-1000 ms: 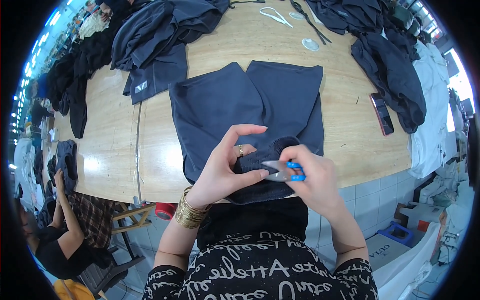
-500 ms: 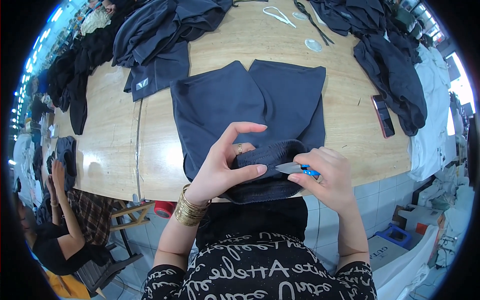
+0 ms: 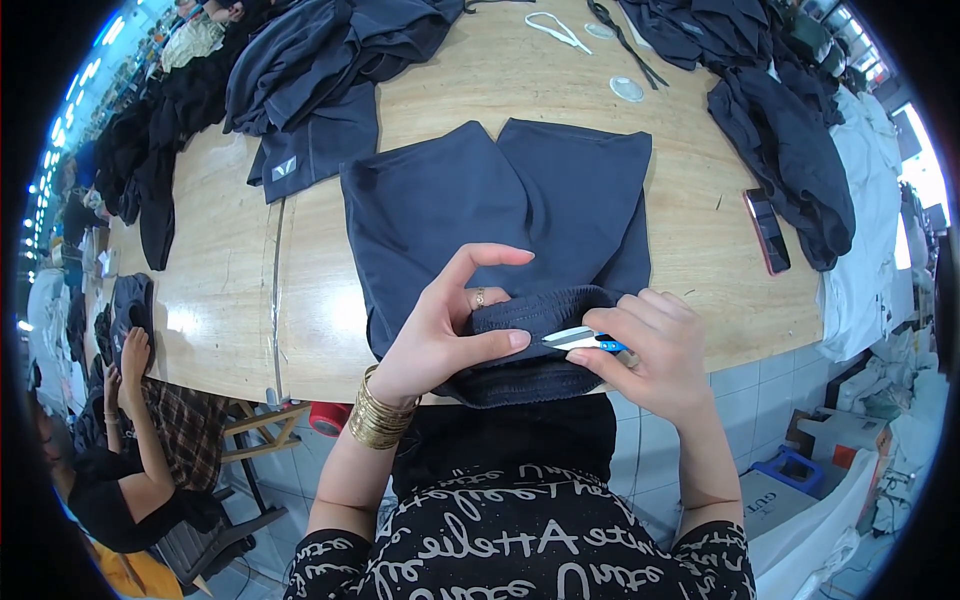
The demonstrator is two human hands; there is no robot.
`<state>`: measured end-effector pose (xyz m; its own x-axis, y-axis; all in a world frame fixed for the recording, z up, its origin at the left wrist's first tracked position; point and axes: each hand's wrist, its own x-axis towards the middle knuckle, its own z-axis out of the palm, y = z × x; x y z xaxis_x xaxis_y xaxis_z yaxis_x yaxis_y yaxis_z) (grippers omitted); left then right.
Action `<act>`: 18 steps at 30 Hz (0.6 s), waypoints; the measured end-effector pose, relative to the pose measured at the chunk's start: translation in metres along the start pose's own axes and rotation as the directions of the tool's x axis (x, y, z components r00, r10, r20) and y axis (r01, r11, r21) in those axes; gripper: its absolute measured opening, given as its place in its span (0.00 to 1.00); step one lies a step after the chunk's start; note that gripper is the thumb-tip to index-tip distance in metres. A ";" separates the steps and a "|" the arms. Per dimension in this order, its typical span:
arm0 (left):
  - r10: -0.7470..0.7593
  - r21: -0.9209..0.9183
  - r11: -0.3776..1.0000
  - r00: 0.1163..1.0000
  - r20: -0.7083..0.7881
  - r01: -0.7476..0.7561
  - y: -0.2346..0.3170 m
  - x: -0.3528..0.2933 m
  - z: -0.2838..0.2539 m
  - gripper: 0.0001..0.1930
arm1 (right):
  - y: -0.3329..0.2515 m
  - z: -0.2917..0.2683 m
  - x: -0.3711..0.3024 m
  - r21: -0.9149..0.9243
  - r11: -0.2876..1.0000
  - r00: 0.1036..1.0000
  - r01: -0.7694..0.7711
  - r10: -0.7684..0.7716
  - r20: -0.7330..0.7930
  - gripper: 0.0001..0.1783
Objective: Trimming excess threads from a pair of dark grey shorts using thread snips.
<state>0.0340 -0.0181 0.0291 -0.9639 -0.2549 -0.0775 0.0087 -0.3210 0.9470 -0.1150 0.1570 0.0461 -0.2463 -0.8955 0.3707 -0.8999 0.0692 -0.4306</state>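
Dark navy shorts (image 3: 440, 210) lie on the wooden table, legs pointing away and the gathered elastic waistband (image 3: 545, 305) at the near edge. My left hand (image 3: 450, 320) grips the waistband, thumb pressing on its inner side while the index finger arches free above. Between the fingers and thumb of my right hand (image 3: 650, 350) is a pair of thread snips (image 3: 575, 340) with blue handles. Their blades point left and their tips reach the inside of the waistband, close to my left thumb. Whether a thread lies between the blades is too small to tell.
Dark garments are heaped on the table (image 3: 690, 210) at the far left (image 3: 320, 70) and far right (image 3: 790, 160). A phone (image 3: 766, 232) lies at the right. White cord (image 3: 560, 32) and a clear disc (image 3: 627, 90) lie beyond. At left, another person (image 3: 120, 440) handles dark cloth.
The snips have shifted slightly left and tilted, their blades now catching the light. My left hand has barely moved. At left, the other person's hands have moved on the cloth.
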 end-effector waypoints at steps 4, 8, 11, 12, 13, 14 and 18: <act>-0.033 -0.043 0.999 0.999 0.009 0.033 -0.003 -0.001 0.000 0.31 | 0.002 0.001 -0.001 -0.046 0.999 1.000 0.028 -0.029 -0.003 0.12; -0.047 -0.060 0.997 0.999 0.010 0.048 0.000 -0.002 -0.002 0.31 | 0.004 -0.001 0.000 0.042 0.998 0.998 -0.045 0.046 -0.031 0.13; -0.045 -0.040 0.998 0.999 0.012 0.045 0.000 -0.004 -0.004 0.31 | -0.003 0.003 0.002 0.300 0.940 0.982 -0.162 0.182 -0.039 0.14; -0.052 -0.051 0.997 0.998 0.029 0.054 -0.003 -0.003 -0.004 0.31 | -0.009 0.005 0.003 0.453 0.864 0.965 -0.217 0.261 -0.036 0.14; -0.060 -0.063 0.996 0.997 0.045 0.062 -0.004 -0.002 -0.003 0.31 | -0.014 0.014 0.004 0.550 0.812 0.958 -0.196 0.278 -0.069 0.12; -0.058 -0.064 0.996 0.997 0.048 0.061 -0.004 -0.002 -0.002 0.31 | -0.010 0.018 0.001 0.548 0.813 0.958 -0.197 0.279 -0.071 0.12; -0.049 -0.046 0.998 0.996 0.079 0.053 0.000 -0.004 -0.004 0.31 | -0.008 0.026 -0.002 0.521 0.840 0.969 -0.152 0.230 -0.088 0.11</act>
<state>0.0387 -0.0210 0.0286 -0.9812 -0.1656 -0.0990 -0.0301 -0.3753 0.9264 -0.0982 0.1473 0.0274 -0.4777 -0.8132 0.3325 -0.5309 -0.0343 -0.8467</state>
